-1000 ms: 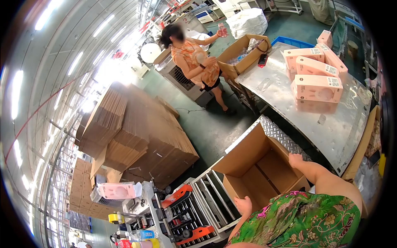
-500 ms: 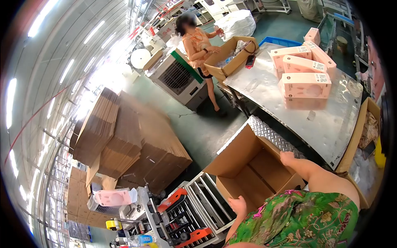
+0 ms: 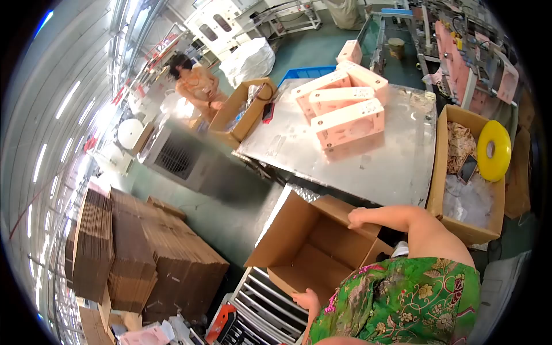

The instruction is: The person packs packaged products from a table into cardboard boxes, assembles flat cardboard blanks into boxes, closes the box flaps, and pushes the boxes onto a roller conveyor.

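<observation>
In front of me stands an open cardboard box [image 3: 322, 244], tilted in the view, with bare inner walls and floor visible. My right hand [image 3: 357, 218] is closed over its far right edge, fingers curled around the flap. My left hand [image 3: 307, 300] grips the near left edge, thumb and fingers about the cardboard. The box sits by the metal rollers [image 3: 267, 305] of a conveyor and a patterned metal plate. A green flowered garment [image 3: 402, 299] on my body overlaps the box's near corner.
Several pink product boxes [image 3: 348, 123] lie on a metal table [image 3: 397, 167]. To the right, an open carton [image 3: 497, 221] holds plastic, a phone and a yellow tape roll [image 3: 493, 150]. Flattened cardboard stacks [image 3: 132, 259] stand left. A person [image 3: 198, 89] stands behind another carton [image 3: 241, 115].
My view has swung right, so the table and stacks appear further left and the right carton shows fully. Both hands stay on the box. The other person's arms have lowered.
</observation>
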Motion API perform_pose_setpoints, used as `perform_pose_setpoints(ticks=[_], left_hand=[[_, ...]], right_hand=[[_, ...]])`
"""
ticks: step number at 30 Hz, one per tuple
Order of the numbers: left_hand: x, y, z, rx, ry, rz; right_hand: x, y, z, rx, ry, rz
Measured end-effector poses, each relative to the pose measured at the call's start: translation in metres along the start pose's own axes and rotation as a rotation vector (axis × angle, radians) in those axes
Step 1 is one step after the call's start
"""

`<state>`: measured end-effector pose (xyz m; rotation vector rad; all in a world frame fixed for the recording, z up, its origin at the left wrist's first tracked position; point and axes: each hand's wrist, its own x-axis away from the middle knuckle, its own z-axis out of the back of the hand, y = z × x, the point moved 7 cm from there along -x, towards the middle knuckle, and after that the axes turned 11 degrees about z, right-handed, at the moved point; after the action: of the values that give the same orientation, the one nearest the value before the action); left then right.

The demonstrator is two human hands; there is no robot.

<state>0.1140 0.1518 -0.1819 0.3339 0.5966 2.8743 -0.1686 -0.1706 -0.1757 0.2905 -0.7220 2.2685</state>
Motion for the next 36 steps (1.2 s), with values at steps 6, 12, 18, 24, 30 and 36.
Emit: perform_pose_setpoints(ticks=[6, 12, 18, 24, 30, 36], left_hand=[[0.001, 0.011, 0.0, 0.042, 0.022, -0.092], [0.0, 0.064, -0.012, 0.016, -0.03, -0.094], [0.026, 0.174, 0.006, 0.063, 0.036, -0.333], [0.054, 0.27, 0.016, 0.19, 0.07, -0.597], [0.087, 0.369, 0.009, 0.43, 0.036, -0.842], [0.106, 0.459, -0.031, 0.525, -0.314, -0.991]], right_hand=[[-0.025, 0.089, 0.232, -0.02, 0.709, 0.087], [-0.043, 0.242, 0.409, 0.12, 0.915, -0.348], [-0.084, 0.326, 0.426, 0.13, 0.967, -0.505], [-0.093, 0.331, 0.428, -0.016, 0.71, -0.34], [-0.081, 0.269, 0.393, 0.144, 0.609, 0.016], [-0.063, 0.176, 0.305, 0.077, 0.297, 0.429]])
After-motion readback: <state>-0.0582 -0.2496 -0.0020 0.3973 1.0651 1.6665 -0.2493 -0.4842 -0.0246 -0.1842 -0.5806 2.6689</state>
